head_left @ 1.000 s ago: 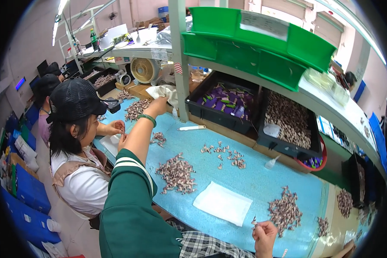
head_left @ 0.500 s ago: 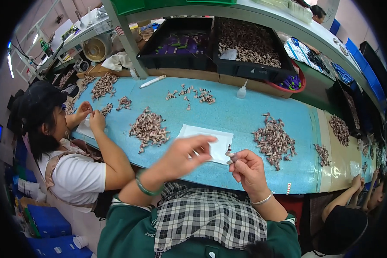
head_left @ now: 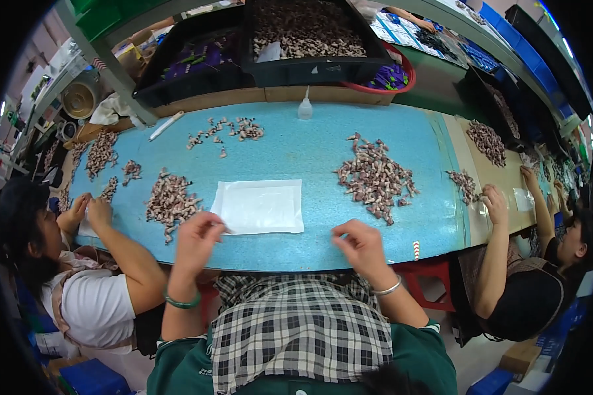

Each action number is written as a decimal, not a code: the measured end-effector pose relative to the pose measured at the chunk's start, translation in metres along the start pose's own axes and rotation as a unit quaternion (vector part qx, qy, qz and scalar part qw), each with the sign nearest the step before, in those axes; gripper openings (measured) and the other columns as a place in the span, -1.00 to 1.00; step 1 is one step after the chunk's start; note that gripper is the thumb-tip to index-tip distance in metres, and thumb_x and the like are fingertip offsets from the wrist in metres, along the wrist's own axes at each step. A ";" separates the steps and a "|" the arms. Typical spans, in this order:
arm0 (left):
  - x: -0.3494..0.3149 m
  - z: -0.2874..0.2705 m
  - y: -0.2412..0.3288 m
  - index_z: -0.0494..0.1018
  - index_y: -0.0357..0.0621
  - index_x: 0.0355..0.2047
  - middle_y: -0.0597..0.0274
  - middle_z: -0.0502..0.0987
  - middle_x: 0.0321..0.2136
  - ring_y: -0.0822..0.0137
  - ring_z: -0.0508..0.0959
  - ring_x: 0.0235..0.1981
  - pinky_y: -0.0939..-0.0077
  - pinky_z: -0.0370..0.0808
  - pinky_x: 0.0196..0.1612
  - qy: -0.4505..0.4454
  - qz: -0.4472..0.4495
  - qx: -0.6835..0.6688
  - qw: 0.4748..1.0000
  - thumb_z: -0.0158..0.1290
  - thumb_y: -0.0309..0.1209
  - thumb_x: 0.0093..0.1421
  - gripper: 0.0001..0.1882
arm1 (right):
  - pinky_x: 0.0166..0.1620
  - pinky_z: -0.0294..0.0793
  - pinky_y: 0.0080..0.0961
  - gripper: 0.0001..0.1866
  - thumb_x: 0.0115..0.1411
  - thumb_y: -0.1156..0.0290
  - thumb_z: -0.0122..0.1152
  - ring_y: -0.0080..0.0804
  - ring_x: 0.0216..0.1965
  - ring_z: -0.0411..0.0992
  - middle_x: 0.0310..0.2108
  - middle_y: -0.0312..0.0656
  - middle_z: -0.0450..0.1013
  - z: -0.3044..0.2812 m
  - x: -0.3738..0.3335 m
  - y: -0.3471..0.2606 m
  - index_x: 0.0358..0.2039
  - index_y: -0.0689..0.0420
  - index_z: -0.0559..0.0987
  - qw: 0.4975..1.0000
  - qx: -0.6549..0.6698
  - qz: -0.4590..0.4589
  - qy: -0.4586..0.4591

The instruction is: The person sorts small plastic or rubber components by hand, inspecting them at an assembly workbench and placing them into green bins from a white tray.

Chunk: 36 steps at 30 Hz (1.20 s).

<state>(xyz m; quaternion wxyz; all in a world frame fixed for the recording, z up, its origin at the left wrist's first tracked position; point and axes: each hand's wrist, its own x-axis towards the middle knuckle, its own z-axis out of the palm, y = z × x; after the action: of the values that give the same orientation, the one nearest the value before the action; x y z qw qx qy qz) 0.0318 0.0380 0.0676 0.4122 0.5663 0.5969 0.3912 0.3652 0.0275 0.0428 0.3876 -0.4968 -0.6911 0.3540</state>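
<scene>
My left hand is over the table's near side, between a pile of small mottled brown-and-cream pieces and the lower left corner of a flat white sheet or pouch. Its bent fingers are slightly blurred, so whether they hold anything does not show. Right of the sheet is my right hand, with thumb and forefinger apart and nothing visible between them. A larger pile of the same pieces lies beyond it. Farther back is a loose scatter of dark-tipped pieces.
A small white squeeze bottle and a white pen-like stick lie toward the back of the blue table. Black trays and a red basin stand beyond. People work at both sides, their arms on the table.
The small dark-tipped piece in my right hand no longer shows. My hands have drawn apart, the left one off the white sheet. The whole view has shifted, so the table sits farther left.
</scene>
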 end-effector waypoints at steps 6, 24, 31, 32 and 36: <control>0.029 -0.081 -0.035 0.45 -0.27 -0.38 0.21 0.51 -0.59 0.46 0.48 -0.60 0.60 0.36 -0.54 0.175 0.008 0.203 0.963 0.06 -0.50 0.14 -0.92 | -0.44 0.43 -0.47 -0.88 -0.06 0.62 0.24 -0.26 -0.50 0.44 -0.46 -0.19 0.46 -0.044 0.026 0.025 -0.45 0.18 0.55 0.947 -0.279 -0.068 0.146; 0.101 -0.007 0.013 0.48 -0.17 -0.24 0.06 0.49 -0.30 0.03 0.53 -0.32 0.25 0.49 -0.27 0.041 0.139 0.388 0.910 0.13 -0.47 0.02 -0.75 | -0.21 0.28 -0.34 -0.94 -0.12 0.47 0.12 -0.28 -0.27 0.34 -0.32 -0.22 0.40 -0.024 0.065 0.022 -0.56 0.13 0.48 0.843 -0.515 -0.150 0.030; 0.169 0.003 -0.011 0.44 -0.13 -0.22 -0.02 0.49 -0.29 -0.02 0.54 -0.27 0.17 0.50 -0.27 -0.008 0.146 0.505 0.850 -0.06 -0.59 0.06 -0.75 | -0.06 0.26 -0.28 -0.96 -0.10 0.47 0.13 -0.33 -0.13 0.37 -0.27 -0.27 0.44 -0.037 0.049 0.007 -0.56 0.04 0.52 0.897 -0.388 -0.208 -0.046; 0.171 0.001 -0.014 0.44 -0.12 -0.22 -0.02 0.49 -0.28 -0.03 0.54 -0.27 0.17 0.50 -0.29 -0.013 0.155 0.498 0.853 -0.07 -0.60 0.05 -0.74 | -0.07 0.26 -0.29 -0.95 -0.11 0.47 0.17 -0.33 -0.14 0.37 -0.27 -0.28 0.44 -0.038 0.047 0.006 -0.55 0.05 0.53 0.906 -0.367 -0.206 -0.042; 0.175 -0.005 -0.018 0.44 -0.11 -0.27 -0.01 0.47 -0.29 -0.03 0.53 -0.30 0.19 0.49 -0.32 -0.031 0.167 0.487 0.857 -0.07 -0.59 0.07 -0.78 | -0.27 0.35 -0.47 -0.89 -0.07 0.52 0.29 -0.36 -0.33 0.40 -0.40 -0.27 0.45 -0.040 0.038 0.021 -0.47 0.11 0.55 0.959 -0.234 -0.159 0.021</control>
<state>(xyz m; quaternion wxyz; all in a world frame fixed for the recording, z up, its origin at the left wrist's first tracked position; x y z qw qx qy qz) 0.0174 0.2119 0.0445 0.0305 0.7977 0.5947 0.0954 0.4012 0.0740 0.0491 0.3260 -0.4646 -0.8165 0.1056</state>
